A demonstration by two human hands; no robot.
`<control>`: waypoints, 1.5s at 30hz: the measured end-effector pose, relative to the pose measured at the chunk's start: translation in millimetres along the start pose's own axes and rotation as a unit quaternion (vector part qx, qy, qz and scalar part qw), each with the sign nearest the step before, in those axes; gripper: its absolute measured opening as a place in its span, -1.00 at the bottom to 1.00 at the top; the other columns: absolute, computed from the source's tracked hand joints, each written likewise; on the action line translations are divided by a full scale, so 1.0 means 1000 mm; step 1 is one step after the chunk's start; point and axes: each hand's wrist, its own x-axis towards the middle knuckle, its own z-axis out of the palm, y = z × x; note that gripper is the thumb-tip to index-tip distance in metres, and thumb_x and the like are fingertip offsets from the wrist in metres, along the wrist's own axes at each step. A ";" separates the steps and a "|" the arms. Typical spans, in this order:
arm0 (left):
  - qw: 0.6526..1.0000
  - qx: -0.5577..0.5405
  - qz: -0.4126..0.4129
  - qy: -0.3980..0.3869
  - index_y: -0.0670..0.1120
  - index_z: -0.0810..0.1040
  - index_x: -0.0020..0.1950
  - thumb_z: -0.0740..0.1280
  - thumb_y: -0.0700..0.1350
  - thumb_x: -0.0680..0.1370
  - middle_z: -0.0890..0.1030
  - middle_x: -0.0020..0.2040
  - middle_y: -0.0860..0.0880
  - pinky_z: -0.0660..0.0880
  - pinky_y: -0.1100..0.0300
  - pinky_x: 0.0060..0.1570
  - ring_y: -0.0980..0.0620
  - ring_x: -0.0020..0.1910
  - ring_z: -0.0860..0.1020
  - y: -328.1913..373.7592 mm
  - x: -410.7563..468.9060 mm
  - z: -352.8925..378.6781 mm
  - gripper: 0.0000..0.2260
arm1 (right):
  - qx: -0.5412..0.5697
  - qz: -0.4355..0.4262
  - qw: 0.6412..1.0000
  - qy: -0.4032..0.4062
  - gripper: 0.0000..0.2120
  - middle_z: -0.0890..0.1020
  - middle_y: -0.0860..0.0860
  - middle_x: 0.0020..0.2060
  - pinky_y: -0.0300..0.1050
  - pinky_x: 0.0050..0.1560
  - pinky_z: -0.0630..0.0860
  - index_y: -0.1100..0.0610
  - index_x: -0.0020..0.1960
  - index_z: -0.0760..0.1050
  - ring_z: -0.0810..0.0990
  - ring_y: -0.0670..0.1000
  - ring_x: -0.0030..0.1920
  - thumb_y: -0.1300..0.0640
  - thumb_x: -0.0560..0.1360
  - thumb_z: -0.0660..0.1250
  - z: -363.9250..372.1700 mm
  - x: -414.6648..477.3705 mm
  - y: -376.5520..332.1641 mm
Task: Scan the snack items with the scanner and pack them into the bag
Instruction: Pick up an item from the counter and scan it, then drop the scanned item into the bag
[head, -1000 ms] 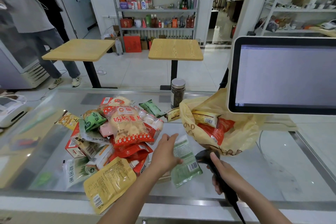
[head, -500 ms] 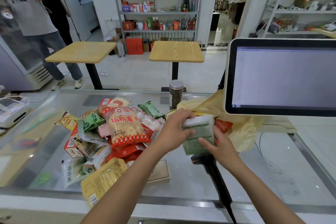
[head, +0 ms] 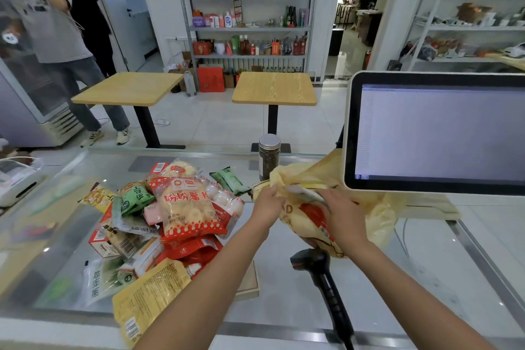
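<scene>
Nearest me the black scanner (head: 319, 267) lies on the glass counter (head: 420, 287) with its handle toward the near edge and no hand on it. To its left a heap of snack packets (head: 184, 216) spreads over the counter, a yellow packet (head: 147, 301) closest to me. Just beyond the scanner my left hand (head: 265, 204) curls its fingers on the left rim of the yellow bag (head: 380, 213). My right hand (head: 342, 216) pinches a pale green packet (head: 304, 192) at the bag's mouth. A red packet (head: 312, 216) shows inside the bag. Farther off stands a dark jar (head: 269, 156), and to the right is the screen (head: 437, 133).
</scene>
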 end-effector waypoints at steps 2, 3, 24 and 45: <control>0.999 -0.027 0.010 0.029 -0.13 0.36 0.42 0.16 -0.26 0.56 0.40 0.38 -0.07 0.40 0.10 0.27 -0.04 0.30 0.41 -0.004 0.003 -0.005 -0.59 | -0.102 -0.022 0.994 -0.037 -0.48 0.66 0.07 -0.06 -0.07 -0.34 0.52 0.11 0.06 0.61 0.64 0.14 -0.14 0.24 0.12 0.62 0.006 0.001 0.013; 0.998 -0.043 0.013 0.039 -0.12 0.35 0.44 0.16 -0.28 0.56 0.38 0.38 -0.04 0.38 0.05 0.31 -0.03 0.31 0.40 -0.005 0.004 -0.008 -0.58 | -0.143 -0.023 0.988 -0.051 -0.43 0.66 0.11 -0.01 -0.03 -0.28 0.54 0.12 0.08 0.62 0.65 0.17 -0.08 0.23 0.08 0.64 0.008 0.003 0.017; 0.961 0.198 0.157 0.108 0.02 0.25 0.49 0.18 -0.23 0.61 0.14 0.53 0.02 0.05 0.36 0.34 0.08 0.50 0.09 -0.072 -0.045 -0.023 -0.54 | 0.174 0.035 0.982 0.072 -0.84 0.49 -0.08 -0.03 -0.32 0.06 0.28 0.13 0.06 0.54 0.44 -0.05 0.05 0.13 0.52 0.28 -0.001 -0.066 -0.022; 0.911 -0.064 0.084 0.398 -0.05 0.54 0.21 0.43 -0.22 0.46 0.57 -0.03 0.09 0.39 0.45 -0.16 0.23 -0.12 0.49 -0.048 -0.077 -0.132 -0.67 | 0.241 -0.035 0.949 -0.198 -0.03 0.29 -0.12 0.48 0.11 0.28 0.42 -0.11 0.55 -0.04 0.35 -0.04 0.42 -0.18 0.30 0.43 0.081 0.003 -0.209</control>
